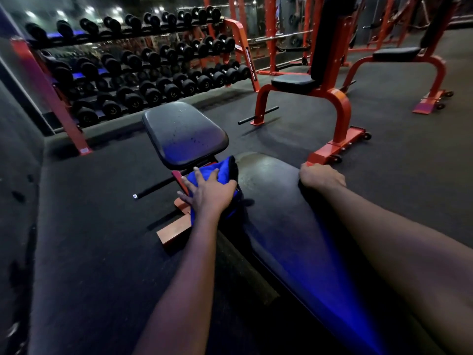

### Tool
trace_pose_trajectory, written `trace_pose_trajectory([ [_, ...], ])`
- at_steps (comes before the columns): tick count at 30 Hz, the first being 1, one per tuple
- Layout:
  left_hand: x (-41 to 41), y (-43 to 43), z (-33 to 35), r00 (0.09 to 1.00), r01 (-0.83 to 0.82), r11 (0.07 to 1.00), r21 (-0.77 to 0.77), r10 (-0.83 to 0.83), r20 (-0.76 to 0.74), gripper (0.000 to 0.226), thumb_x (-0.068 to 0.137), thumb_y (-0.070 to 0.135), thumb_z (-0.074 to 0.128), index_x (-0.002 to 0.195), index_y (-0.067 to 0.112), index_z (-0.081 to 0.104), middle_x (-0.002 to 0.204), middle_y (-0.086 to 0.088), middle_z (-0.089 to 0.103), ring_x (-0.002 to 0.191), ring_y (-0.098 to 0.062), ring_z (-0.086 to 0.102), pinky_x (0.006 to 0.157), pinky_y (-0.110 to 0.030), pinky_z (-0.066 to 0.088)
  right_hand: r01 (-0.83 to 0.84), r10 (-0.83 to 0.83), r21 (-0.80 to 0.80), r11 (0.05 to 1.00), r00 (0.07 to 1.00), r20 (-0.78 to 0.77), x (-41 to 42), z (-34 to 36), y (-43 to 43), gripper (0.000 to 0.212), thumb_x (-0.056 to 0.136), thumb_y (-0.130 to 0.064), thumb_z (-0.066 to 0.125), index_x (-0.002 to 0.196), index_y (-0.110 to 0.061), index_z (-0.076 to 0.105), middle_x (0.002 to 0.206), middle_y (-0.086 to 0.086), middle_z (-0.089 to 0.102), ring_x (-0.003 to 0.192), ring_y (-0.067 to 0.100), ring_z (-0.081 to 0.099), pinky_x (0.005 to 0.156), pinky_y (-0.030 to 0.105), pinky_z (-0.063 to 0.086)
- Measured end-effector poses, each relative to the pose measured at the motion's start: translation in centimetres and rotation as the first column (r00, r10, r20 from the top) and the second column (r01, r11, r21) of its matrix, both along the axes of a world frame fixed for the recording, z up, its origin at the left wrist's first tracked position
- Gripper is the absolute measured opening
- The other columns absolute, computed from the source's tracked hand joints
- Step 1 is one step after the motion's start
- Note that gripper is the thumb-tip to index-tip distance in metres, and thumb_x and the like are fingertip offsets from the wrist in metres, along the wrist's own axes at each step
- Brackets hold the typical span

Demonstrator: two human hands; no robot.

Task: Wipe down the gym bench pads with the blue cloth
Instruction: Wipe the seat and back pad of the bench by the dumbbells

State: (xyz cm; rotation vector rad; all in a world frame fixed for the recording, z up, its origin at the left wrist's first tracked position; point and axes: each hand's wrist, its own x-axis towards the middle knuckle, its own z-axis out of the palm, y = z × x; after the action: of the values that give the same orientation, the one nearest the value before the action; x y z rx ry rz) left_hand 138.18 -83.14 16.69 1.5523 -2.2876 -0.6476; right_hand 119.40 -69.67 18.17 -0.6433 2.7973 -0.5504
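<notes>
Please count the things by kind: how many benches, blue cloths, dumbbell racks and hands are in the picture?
Orange-framed benches: 3 (nearest bench, middle bench, far-right bench)
Blue cloth: 1
Dumbbell rack: 1
Hands: 2 (left hand pressing the cloth, right hand gripping the edge of the long pad of the nearest bench)
Total: 7

We see dark rubber flooring; a dumbbell rack lines the far wall. Red steel frames stand beyond.

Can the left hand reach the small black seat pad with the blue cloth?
Probably yes: left hand and blue cloth sit just short of the small black seat pad, nothing between. Right hand grips the long black pad.
</notes>
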Motion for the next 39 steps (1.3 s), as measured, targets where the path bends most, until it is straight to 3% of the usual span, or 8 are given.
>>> trace_pose_trajectory([
  [6, -0.8, 4.4, -1.8, 0.965, 0.244, 0.935, -0.258, -0.207, 0.162, 0.076, 0.087, 0.064, 0.047, 0.153, 0.034, 0.023, 0.164, 0.007, 0.012, 0.151, -0.028, 0.003, 0.115, -0.064, 0.002, 0.021, -0.021, 0.004, 1.000, 1.000, -0.010, -0.7, -0.5, -0.4, 0.057, 0.102, -0.038, 0.024, 0.137, -0.004, 0.052, 0.146, 0.020, 0.048, 0.132, 0.036, 0.048, 0.105, 0.041, 0.037],
  [12, -0.9, -5.9, -0.7, 0.971, 0.223, 0.975, -0.003, -0.222, 0.085, 0.077, 0.074, 0.066, 0.050, 0.147, 0.046, 0.034, 0.165, 0.009, 0.005, 0.151, -0.026, -0.001, 0.117, -0.062, 0.000, 0.038, -0.038, -0.006, 0.999, 0.999, -0.009, -1.2, -0.7, -0.7, 0.057, 0.100, -0.040, 0.025, 0.135, -0.005, 0.054, 0.143, 0.021, 0.051, 0.129, 0.037, 0.050, 0.105, 0.041, 0.038],
  [15, -1.7, -6.5, 0.0, 0.960, 0.247, 0.968, -0.032, -0.240, 0.141, 0.089, 0.059, 0.073, 0.043, 0.144, 0.044, 0.040, 0.162, 0.006, 0.022, 0.148, -0.028, 0.018, 0.117, -0.055, 0.019, 0.058, -0.059, -0.009, 0.998, 0.998, -0.013, -1.1, -0.8, -0.8, 0.056, 0.100, -0.040, 0.026, 0.133, -0.005, 0.056, 0.141, 0.021, 0.053, 0.128, 0.037, 0.051, 0.104, 0.040, 0.039],
  [22, -2.4, -0.9, -0.8, 0.768, 0.638, 0.732, -0.238, -0.624, 0.142, 0.061, 0.079, 0.056, 0.056, 0.138, 0.044, 0.048, 0.155, 0.014, 0.035, 0.143, -0.016, 0.026, 0.118, -0.038, 0.024, 0.047, -0.048, -0.014, 0.999, 0.999, -0.027, -1.1, -0.7, -0.6, 0.056, 0.099, -0.040, 0.027, 0.132, -0.006, 0.057, 0.140, 0.021, 0.053, 0.126, 0.036, 0.053, 0.102, 0.040, 0.040],
  [26, -2.4, -6.1, -0.4, 0.817, 0.576, 0.800, -0.168, -0.572, 0.076, 0.056, 0.082, 0.044, 0.060, 0.136, 0.026, 0.057, 0.147, -0.001, 0.049, 0.137, -0.025, 0.039, 0.115, -0.035, 0.025, 0.047, -0.047, -0.014, 0.999, 0.999, -0.018, -1.0, -0.7, -0.5, 0.058, 0.099, -0.043, 0.026, 0.135, -0.008, 0.055, 0.142, 0.020, 0.052, 0.128, 0.036, 0.052, 0.103, 0.040, 0.039],
  [30, -3.1, -7.3, -0.1, 0.965, 0.260, 0.960, -0.103, -0.255, 0.060, 0.054, 0.088, 0.036, 0.057, 0.141, 0.025, 0.051, 0.148, -0.003, 0.047, 0.135, -0.031, 0.039, 0.113, -0.039, 0.032, 0.045, -0.045, -0.019, 0.999, 0.999, -0.027, -1.1, -0.7, -0.6, 0.057, 0.100, -0.042, 0.026, 0.134, -0.008, 0.056, 0.142, 0.019, 0.052, 0.127, 0.036, 0.052, 0.102, 0.040, 0.040],
  [34, -3.9, -4.2, -1.0, 0.900, 0.434, 0.855, -0.284, -0.395, 0.185, 0.057, 0.088, 0.037, 0.054, 0.145, 0.034, 0.043, 0.155, 0.007, 0.037, 0.141, -0.025, 0.033, 0.118, -0.037, 0.026, 0.035, -0.035, -0.001, 0.999, 0.998, -0.047, -1.4, -1.0, -0.8, 0.056, 0.100, -0.042, 0.027, 0.133, -0.008, 0.057, 0.140, 0.019, 0.054, 0.126, 0.036, 0.053, 0.100, 0.039, 0.040],
  [39, -4.8, -9.6, 0.3, 0.924, 0.382, 0.924, 0.010, -0.382, -0.002, 0.055, 0.085, 0.041, 0.062, 0.139, 0.034, 0.052, 0.144, 0.001, 0.053, 0.130, -0.023, 0.050, 0.111, -0.036, 0.036, 0.037, -0.035, 0.025, 0.999, 0.998, -0.051, -1.7, -1.2, -1.2, 0.057, 0.100, -0.042, 0.026, 0.131, -0.007, 0.058, 0.138, 0.019, 0.055, 0.124, 0.035, 0.054, 0.097, 0.040, 0.041],
])
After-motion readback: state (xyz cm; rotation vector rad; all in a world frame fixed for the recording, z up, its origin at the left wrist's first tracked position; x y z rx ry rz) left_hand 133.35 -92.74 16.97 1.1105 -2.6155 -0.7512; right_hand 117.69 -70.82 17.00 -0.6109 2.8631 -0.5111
